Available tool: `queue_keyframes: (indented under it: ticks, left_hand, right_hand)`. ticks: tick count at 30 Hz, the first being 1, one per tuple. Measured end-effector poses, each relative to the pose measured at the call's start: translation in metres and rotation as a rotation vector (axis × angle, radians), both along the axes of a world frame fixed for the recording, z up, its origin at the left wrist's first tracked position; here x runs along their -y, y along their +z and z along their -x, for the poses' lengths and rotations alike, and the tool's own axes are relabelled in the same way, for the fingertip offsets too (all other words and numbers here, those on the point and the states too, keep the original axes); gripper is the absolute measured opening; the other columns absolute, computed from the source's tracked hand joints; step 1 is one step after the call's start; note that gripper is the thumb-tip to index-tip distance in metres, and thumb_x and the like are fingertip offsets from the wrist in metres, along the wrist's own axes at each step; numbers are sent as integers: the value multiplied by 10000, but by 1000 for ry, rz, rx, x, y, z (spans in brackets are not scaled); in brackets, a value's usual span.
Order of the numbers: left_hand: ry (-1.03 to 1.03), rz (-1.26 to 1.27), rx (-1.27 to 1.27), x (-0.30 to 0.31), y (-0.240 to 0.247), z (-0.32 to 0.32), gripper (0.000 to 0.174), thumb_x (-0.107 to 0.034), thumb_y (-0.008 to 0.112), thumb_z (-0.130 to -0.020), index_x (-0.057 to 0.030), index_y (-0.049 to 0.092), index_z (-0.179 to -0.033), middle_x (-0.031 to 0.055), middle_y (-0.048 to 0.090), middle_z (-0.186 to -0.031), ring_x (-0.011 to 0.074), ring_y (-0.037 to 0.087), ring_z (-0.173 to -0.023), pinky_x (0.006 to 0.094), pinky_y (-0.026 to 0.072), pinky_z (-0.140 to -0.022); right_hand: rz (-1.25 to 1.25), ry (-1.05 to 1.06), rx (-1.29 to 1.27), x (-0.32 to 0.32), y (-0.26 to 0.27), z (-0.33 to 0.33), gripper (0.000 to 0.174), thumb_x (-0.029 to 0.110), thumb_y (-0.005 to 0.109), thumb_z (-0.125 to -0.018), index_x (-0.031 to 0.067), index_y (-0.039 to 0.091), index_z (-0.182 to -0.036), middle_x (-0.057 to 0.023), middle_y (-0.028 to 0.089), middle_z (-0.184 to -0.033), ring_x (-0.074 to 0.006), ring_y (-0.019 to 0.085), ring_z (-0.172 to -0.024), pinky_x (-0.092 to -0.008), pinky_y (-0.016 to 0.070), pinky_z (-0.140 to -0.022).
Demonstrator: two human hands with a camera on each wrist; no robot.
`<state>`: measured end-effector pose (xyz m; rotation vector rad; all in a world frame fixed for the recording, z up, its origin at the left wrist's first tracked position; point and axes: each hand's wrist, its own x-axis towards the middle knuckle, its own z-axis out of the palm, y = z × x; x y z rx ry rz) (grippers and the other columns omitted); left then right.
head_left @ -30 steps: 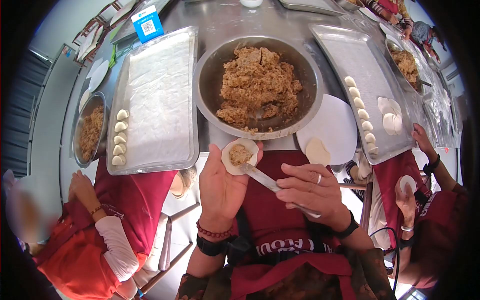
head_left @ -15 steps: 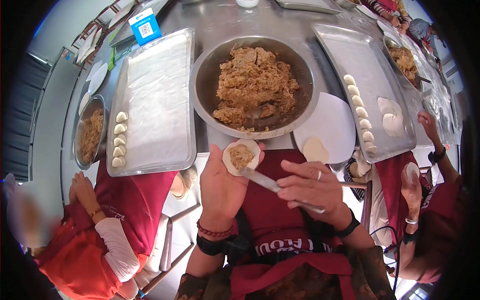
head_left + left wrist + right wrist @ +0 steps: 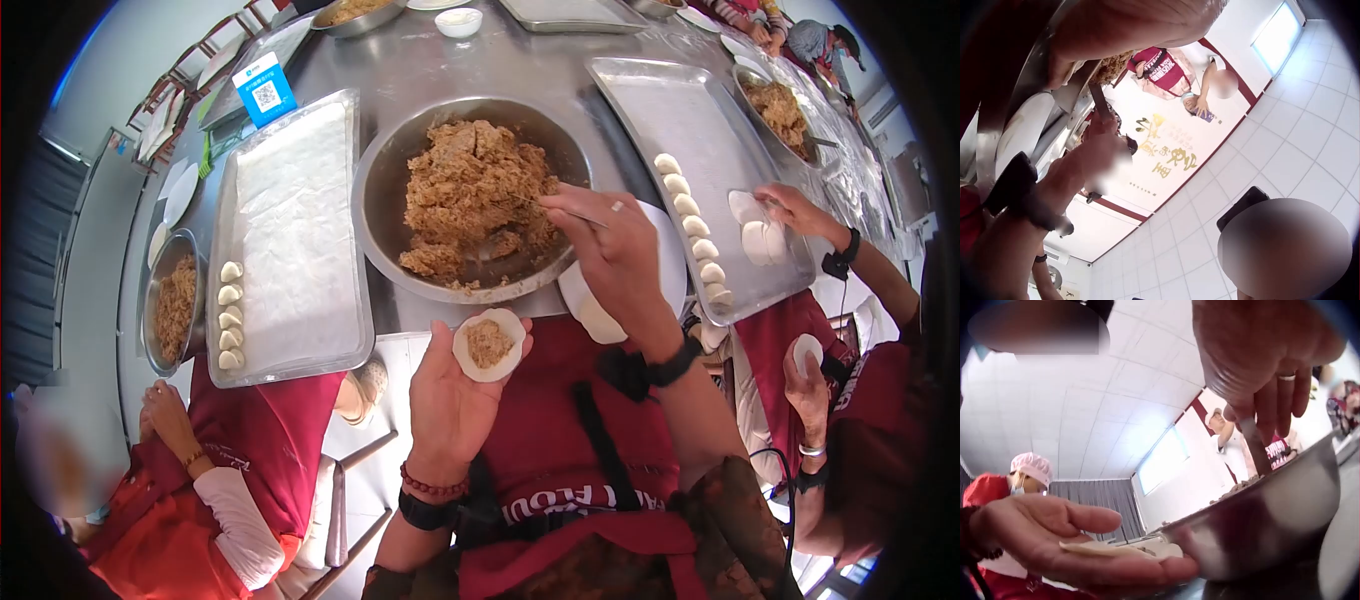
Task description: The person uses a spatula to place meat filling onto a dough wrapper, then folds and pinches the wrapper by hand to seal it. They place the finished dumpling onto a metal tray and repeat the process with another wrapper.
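Observation:
A round dumpling wrapper (image 3: pixel 463 352) with a mound of brown filling (image 3: pixel 489 343) lies across the fingers of my left hand (image 3: pixel 450 410), the palm turned up and the thumb apart from it. My right hand (image 3: pixel 615 255) grips a flat metal spatula (image 3: pixel 1252 447), its blade reaching down over the rim into the filling in the large steel bowl (image 3: pixel 372 240). Lumpy brown filling (image 3: pixel 465 185) is heaped inside that bowl. In the right wrist view the wrapper lies flat on nearly straight fingers (image 3: pixel 1141 572), just below the bowl's side.
Trays (image 3: pixel 290 250) (image 3: pixel 690 110) flank the bowl, each with a row of folded dumplings. Right of the bowl, a white board (image 3: pixel 660 240) carries a pale wrapper (image 3: pixel 598 318). Another person's hand (image 3: pixel 795 208) reaches over wrappers on the right tray. A blue QR sign (image 3: pixel 265 90) stands at back left.
My right hand has moved forward with the spatula, from the wrapper on my left hand to the bowl. The neighbour's hand at right has reached onto the tray's wrappers. The head view has shifted.

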<state>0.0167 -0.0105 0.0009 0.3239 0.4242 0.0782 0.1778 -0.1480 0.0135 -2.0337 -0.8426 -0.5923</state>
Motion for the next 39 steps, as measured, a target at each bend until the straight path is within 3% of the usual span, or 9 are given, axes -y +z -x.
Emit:
queue_keyframes:
  ticks: [5, 9, 15, 19, 22, 25, 33, 39]
  left_hand:
    - [-13, 28, 3, 8, 3, -3, 609, -396, 265, -1076, 146, 386, -1327, 310, 467, -1368, 487, 413, -1326, 563, 337, -1152]
    - [-25, 28, 13, 9, 4, -4, 618, -400, 266, -1076, 153, 387, -1324, 315, 461, -1376, 486, 408, -1331, 559, 343, -1150]
    - [-20, 13, 41, 7, 15, 2, 625, -404, 270, -1075, 158, 385, -1325, 327, 455, -1379, 487, 397, -1340, 560, 344, -1151]
    - [-76, 39, 61, 7, 14, 3, 640, -418, 261, -1074, 157, 377, -1330, 320, 454, -1386, 484, 405, -1338, 570, 349, -1146]
    - [-114, 66, 69, 9, 12, 2, 650, -433, 255, -1072, 150, 377, -1333, 308, 464, -1384, 450, 433, -1330, 574, 361, -1136]
    - [-119, 148, 95, 10, 6, 3, 652, -446, 253, -1070, 135, 385, -1337, 289, 488, -1368, 402, 477, -1308, 568, 386, -1117]
    - [-222, 166, 150, 8, -4, 9, 629, -456, 251, -1070, 84, 413, -1350, 227, 533, -1346, 349, 539, -1249, 538, 453, -1045]
    - [-214, 93, 145, 17, -2, 7, 575, -436, 237, -1079, 16, 477, -1341, 130, 589, -1279, 258, 587, -1150, 415, 488, -963]
  right_hand:
    - [8, 22, 75, -8, -12, -14, 88, 147, 719, -844, 133, 760, -921, -25, 743, -906, -241, 661, -802, -355, 489, -811]
    - [86, -25, -11, -10, -16, -16, 140, 180, 710, -857, 138, 752, -984, -38, 740, -978, -261, 651, -909, -360, 480, -831]
    - [63, -100, -113, 18, -10, 17, 379, 214, 704, -867, 112, 641, -1227, -116, 691, -1150, -317, 610, -1119, -388, 440, -946]
    - [-23, 24, -385, 43, -7, 64, 353, 122, 718, -850, 68, 646, -1191, -92, 699, -1173, -322, 577, -1236, -398, 433, -1011]
    - [59, 322, -362, 55, -10, 75, 320, 170, 748, -815, 107, 675, -1120, -86, 677, -1216, -306, 574, -1237, -400, 450, -974]
    - [38, 397, -336, 56, -12, 82, 287, 148, 760, -793, 127, 690, -1071, -61, 677, -1222, -290, 550, -1285, -405, 451, -968]
    - [106, 455, -171, 49, -8, 87, 239, 171, 782, -753, 177, 683, -971, -13, 655, -1269, -272, 550, -1286, -388, 459, -961]
    - [120, 375, -31, 40, -17, 97, 187, 151, 754, -750, 177, 667, -913, -5, 647, -1283, -260, 556, -1279, -401, 459, -975]
